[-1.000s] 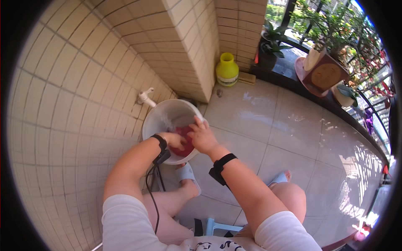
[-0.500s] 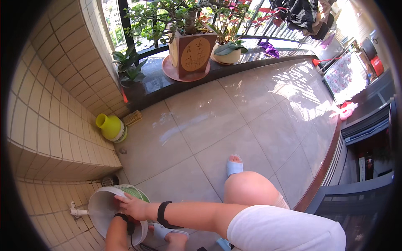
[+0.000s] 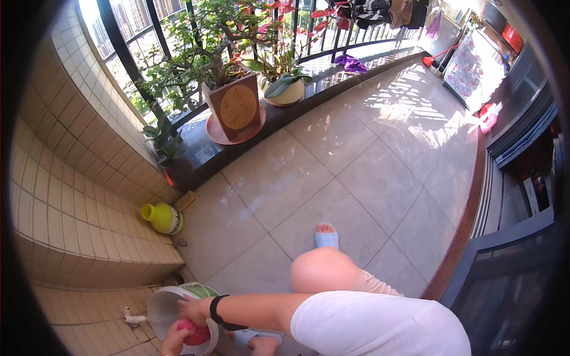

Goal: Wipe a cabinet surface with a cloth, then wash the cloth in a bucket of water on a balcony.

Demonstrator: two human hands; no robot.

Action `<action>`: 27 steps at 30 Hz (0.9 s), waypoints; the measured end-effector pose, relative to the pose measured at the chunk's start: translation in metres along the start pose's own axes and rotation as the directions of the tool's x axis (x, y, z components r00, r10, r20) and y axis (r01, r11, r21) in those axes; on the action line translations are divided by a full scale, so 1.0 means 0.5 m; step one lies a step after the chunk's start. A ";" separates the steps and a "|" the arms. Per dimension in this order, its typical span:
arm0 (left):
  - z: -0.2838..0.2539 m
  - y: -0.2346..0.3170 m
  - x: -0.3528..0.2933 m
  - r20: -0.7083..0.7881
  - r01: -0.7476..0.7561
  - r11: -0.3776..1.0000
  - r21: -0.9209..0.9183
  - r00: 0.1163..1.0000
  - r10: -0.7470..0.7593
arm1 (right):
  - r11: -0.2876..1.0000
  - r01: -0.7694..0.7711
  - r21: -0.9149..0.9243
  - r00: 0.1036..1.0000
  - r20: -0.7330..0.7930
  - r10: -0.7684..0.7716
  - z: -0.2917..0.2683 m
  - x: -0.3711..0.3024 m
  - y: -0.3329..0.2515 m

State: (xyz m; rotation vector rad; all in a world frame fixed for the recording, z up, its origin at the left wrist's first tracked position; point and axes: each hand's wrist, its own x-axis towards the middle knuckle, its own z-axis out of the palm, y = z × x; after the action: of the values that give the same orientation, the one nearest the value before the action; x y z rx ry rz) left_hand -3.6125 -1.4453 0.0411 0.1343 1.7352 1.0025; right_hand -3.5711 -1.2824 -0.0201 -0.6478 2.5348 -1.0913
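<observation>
Left hand [image 3: 173, 339] has shifted to the near side of the bucket [image 3: 158, 307], its fingers curled onto the red item [image 3: 195, 335], which lies in the bucket's near half, just right of those fingers. Right hand [image 3: 192, 309] reaches in from the bucket's right, fingers partly spread, farther off; the item's long axis is unclear.

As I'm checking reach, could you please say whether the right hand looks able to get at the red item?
Probably yes: the right hand is close to the red item in the open bucket, though the left hand covers part.
</observation>
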 end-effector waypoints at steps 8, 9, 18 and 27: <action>0.006 0.069 -0.211 -0.607 -0.487 0.873 -0.032 0.704 0.370 | 0.813 0.109 0.572 0.994 -0.082 -0.076 -0.039 -0.022 -0.112; 0.014 0.069 -0.227 -0.647 -0.513 0.858 -0.031 0.665 0.374 | 0.712 0.084 0.697 0.993 -0.118 -0.002 -0.032 -0.003 -0.120; 0.164 0.057 -0.143 -0.630 -0.637 0.770 -0.029 0.610 0.481 | 0.409 0.210 0.888 0.579 -0.450 0.680 -0.057 0.011 -0.091; 0.159 0.053 -0.086 -0.603 -0.431 0.879 0.205 0.651 0.461 | 0.683 0.091 0.725 0.756 -0.497 0.427 -0.129 -0.052 -0.208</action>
State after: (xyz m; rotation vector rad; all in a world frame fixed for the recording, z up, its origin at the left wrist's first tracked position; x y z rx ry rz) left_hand -3.5383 -1.4076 0.0851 0.2882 2.4279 1.4980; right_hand -3.5479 -1.2933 0.1022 0.2605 2.1976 -2.3450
